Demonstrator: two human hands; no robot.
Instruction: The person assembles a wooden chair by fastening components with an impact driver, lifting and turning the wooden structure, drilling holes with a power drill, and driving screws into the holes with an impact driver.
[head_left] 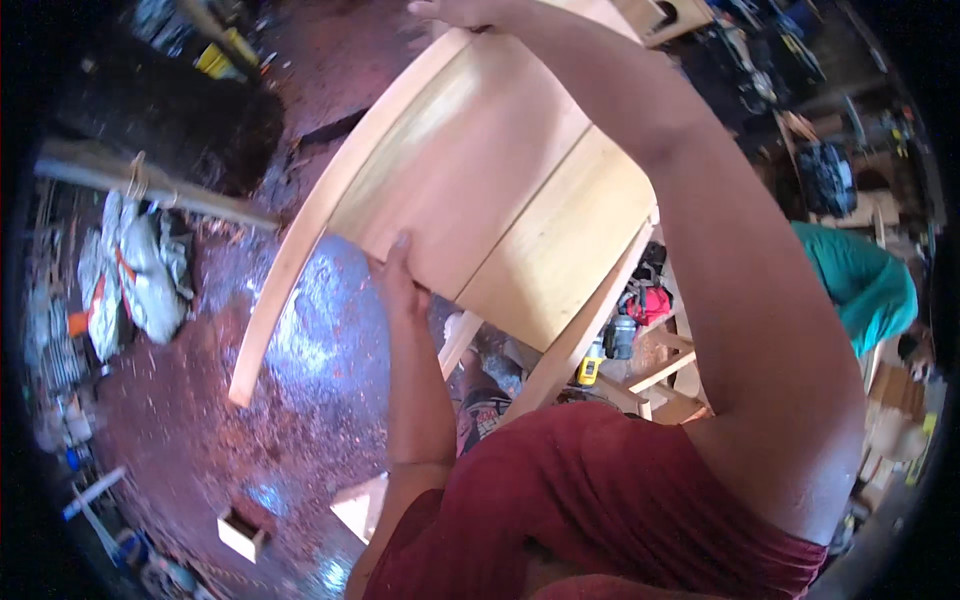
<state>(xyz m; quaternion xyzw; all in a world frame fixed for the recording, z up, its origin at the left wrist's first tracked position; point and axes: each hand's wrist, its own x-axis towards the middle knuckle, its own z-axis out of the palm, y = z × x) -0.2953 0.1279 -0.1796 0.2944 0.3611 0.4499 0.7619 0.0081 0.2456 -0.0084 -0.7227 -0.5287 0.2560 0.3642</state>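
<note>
— Pale wood, that curved chair seat panel (500, 190): how does it lie?
— Tilted up in front of the chest, long axis running from lower left to upper right.
— And the grips?
— Left hand (398, 275) pinches its lower edge; right hand (465, 12) clasps the far top corner, arm reaching over.
</note>
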